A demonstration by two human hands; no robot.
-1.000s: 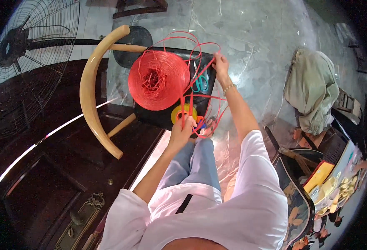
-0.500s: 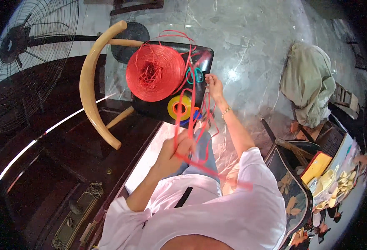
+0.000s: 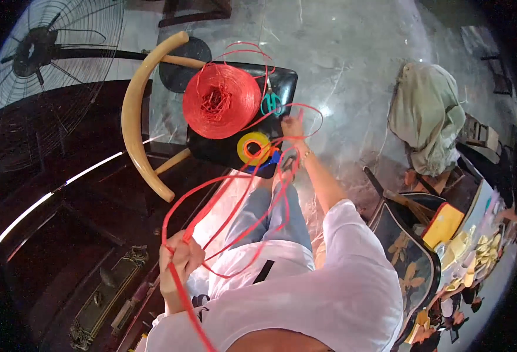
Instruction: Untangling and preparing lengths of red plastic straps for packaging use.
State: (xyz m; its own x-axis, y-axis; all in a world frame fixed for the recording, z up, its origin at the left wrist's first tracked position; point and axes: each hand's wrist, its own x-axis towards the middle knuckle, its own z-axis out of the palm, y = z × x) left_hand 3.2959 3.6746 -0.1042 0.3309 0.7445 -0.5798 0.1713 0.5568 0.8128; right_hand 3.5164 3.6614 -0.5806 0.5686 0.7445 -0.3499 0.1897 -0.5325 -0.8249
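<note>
Head view. Red plastic string [image 3: 229,205] is clasped in the closed left hand [image 3: 179,261] at lower left of centre. Its loops run up to the right hand [image 3: 293,126], closed on the same string above centre. The red spool [image 3: 220,100] rests on a black chair seat [image 3: 285,79], with yellow tape [image 3: 253,148] and scissors [image 3: 270,102] beside it.

Counted: one big red twine spool [image 3: 222,101], one yellow tape roll [image 3: 253,148], one pair of teal scissors [image 3: 270,102], one chair [image 3: 135,111], one fan [image 3: 47,70] far left, two hands [image 3: 181,261] [image 3: 293,126].
</note>
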